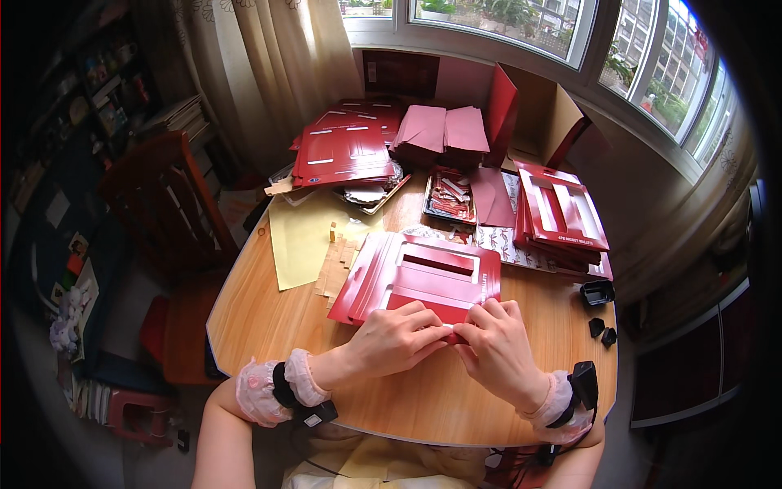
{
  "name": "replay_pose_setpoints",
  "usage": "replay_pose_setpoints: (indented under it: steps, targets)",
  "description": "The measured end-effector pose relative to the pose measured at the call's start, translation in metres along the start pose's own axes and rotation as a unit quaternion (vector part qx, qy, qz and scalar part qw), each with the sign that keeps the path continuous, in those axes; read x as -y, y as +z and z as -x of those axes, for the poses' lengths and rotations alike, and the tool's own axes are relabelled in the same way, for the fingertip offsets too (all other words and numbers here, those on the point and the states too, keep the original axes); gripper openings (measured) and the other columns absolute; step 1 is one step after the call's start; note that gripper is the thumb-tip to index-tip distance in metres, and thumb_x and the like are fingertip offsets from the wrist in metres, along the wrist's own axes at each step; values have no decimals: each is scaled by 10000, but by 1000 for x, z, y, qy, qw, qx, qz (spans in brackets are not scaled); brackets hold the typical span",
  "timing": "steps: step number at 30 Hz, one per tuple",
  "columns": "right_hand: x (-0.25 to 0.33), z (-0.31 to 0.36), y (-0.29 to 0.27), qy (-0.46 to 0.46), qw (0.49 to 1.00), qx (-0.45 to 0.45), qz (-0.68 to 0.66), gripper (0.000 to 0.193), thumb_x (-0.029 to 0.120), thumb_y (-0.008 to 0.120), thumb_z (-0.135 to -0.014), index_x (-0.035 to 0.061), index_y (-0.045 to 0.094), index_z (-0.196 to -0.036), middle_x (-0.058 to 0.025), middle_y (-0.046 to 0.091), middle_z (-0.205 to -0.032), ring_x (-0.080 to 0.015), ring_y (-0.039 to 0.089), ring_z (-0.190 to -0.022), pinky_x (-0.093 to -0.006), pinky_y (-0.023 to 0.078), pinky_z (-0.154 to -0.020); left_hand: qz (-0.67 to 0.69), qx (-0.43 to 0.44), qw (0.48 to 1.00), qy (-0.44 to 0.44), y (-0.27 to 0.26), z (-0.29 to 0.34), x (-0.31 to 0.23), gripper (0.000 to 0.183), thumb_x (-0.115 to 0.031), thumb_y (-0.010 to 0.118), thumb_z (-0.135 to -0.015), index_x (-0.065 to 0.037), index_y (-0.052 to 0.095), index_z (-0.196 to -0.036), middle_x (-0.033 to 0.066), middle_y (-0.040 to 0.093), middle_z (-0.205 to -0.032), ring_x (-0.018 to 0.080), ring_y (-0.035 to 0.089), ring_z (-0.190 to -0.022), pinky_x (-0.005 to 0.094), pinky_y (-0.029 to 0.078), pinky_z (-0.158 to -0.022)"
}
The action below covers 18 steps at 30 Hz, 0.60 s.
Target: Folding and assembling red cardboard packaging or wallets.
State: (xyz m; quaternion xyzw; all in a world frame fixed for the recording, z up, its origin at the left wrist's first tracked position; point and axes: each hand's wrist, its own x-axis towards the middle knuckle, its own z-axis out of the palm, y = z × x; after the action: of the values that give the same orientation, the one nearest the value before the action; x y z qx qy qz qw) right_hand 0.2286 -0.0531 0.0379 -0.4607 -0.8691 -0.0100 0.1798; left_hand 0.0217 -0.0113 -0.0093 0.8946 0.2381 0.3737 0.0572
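Note:
In front of me on the wooden table lies a red cardboard sleeve point(428, 298) with long window cut-outs; the upper window shows a dark slot. Its layered left edge suggests more than one card, but I cannot tell how many. My left hand point(401, 336) pinches the near edge of the sleeve, fingers bent. Close beside it, my right hand point(503, 346) grips the same edge, thumb and fingertips together. The two hands nearly meet at the near edge, and the fingertips partly hide what lies between them. Strips of tan tape point(332, 273) lie just left of the sleeve.
Beyond are a stack of red cards point(342, 155), pink envelopes point(444, 129), an open carton point(538, 118), a black tray of small red packets point(450, 196) and finished-looking red sleeves point(562, 208). A yellow sheet point(297, 236) lies left; small black parts point(597, 292) sit right.

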Motion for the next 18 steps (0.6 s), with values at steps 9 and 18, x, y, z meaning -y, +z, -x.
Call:
replay_pose_setpoints:
  steps: [9, 18]
  targets:
    - [-19, 15, 3, 38, 994, 4, -102, 188, 102, 761, -772, 94, 683, -943, -48, 602, -913, -257, 546, -949, -389, 401, -856, -10, 14, 1000, 11, -3, 5, 2, 197, -142, 777, -809, -152, 728, -999, -23, 682, -883, 147, 663, -794, 288, 552, -586]
    - [-49, 27, 9, 149, 977, 0, -155, 371, 81, 792, -749, 49, 609, -1070, -106, 595, -965, -284, 587, -880, -384, 471, -793, -26, 94, 993, -65, 2, 6, 13, 351, -232, 765, -829, -88, 666, -1133, 41, 669, -1083, 210, 659, -980, 327, 583, -755]
